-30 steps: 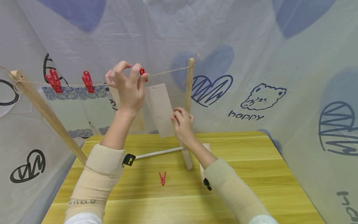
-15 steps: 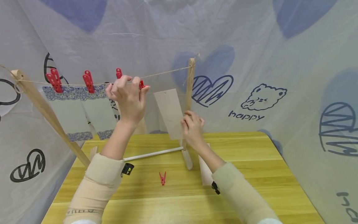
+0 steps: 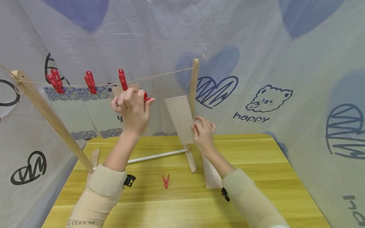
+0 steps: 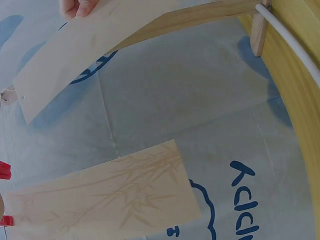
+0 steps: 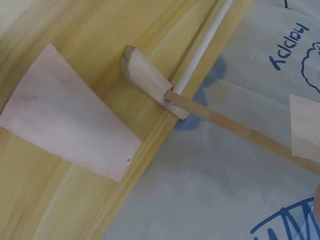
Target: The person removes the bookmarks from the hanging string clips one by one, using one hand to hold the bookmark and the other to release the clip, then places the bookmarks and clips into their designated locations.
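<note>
My left hand point(image 3: 132, 110) pinches a red clothespin point(image 3: 147, 97) between thumb and fingers, just below the string line point(image 3: 159, 75). At the right, my right hand point(image 3: 203, 133) grips the edge of a plain cream paper card point(image 3: 179, 118) with a small hole near its top. That card hangs tilted in front of the right wooden post, apart from the string. Behind my left hand, another red clothespin point(image 3: 123, 79) holds a beige card on the string; the left wrist view shows bamboo leaves printed on this beige card point(image 4: 110, 195).
Two blue-patterned cards point(image 3: 75, 94) hang further left under red clothespins point(image 3: 90, 82). Wooden posts point(image 3: 54, 122) joined by a white rod point(image 3: 156, 156) carry the string. On the table point(image 3: 256, 177) lie a loose red clothespin point(image 3: 166, 181) and another card point(image 5: 70, 115).
My left hand has come down from the string with its clothespin, uncovering the third clothespin on the line. My right hand has carried the cream card rightward and slightly down.
</note>
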Demonstrator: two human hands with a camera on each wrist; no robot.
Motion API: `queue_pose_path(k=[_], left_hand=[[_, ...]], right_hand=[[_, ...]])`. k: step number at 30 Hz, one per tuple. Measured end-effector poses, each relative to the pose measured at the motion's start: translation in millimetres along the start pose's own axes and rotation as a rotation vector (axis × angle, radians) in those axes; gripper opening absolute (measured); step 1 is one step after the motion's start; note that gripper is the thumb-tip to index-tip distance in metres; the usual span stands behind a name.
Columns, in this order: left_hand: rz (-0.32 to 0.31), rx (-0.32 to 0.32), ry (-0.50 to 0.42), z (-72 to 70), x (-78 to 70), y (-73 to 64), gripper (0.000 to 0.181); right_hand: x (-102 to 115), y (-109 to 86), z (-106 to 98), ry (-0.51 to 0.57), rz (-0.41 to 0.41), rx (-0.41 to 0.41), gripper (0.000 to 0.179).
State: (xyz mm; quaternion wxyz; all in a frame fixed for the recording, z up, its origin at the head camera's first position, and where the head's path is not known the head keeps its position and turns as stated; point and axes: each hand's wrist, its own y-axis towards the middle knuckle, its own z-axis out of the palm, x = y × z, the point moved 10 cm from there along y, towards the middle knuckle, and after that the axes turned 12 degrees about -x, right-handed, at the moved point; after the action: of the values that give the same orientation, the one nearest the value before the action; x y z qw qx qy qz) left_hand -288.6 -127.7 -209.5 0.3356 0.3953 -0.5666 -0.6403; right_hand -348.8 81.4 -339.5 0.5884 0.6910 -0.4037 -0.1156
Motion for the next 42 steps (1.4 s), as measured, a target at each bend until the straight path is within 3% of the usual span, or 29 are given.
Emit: queue_pose_path(k=[9, 16, 22, 31, 35, 42], left_hand=[[0.006, 0.059, 0.063, -2.3, 7.4, -22.9, 0.037], [0.044, 0.094, 0.110, -4.8, 7.2, -44.5, 0.038], [0.049, 0.114, 0.093, -8.1, 7.4, -62.5, 0.038], [0.035, 0.145, 0.130, -13.0, 12.5, -89.2, 0.041], [0.038, 0.174, 0.145, -14.4, 13.9, -103.7, 0.045], [0.087, 0.157, 0.161, -20.9, 14.3, -126.6, 0.045]], right_hand=[[-12, -9.5, -11, -0.048, -0.048, -0.042, 0.024], [-28, -19.9, -18, -0.085, -0.020, -0.047, 0.031], [-38, -24.3, -27, -0.085, -0.006, -0.073, 0.036], [-53, -35.2, -38, -0.096, 0.055, -0.062, 0.015], [-60, -41.6, -43, -0.096, 0.085, -0.064, 0.015], [-71, -53.2, -50, -0.103, 0.143, -0.069, 0.016]])
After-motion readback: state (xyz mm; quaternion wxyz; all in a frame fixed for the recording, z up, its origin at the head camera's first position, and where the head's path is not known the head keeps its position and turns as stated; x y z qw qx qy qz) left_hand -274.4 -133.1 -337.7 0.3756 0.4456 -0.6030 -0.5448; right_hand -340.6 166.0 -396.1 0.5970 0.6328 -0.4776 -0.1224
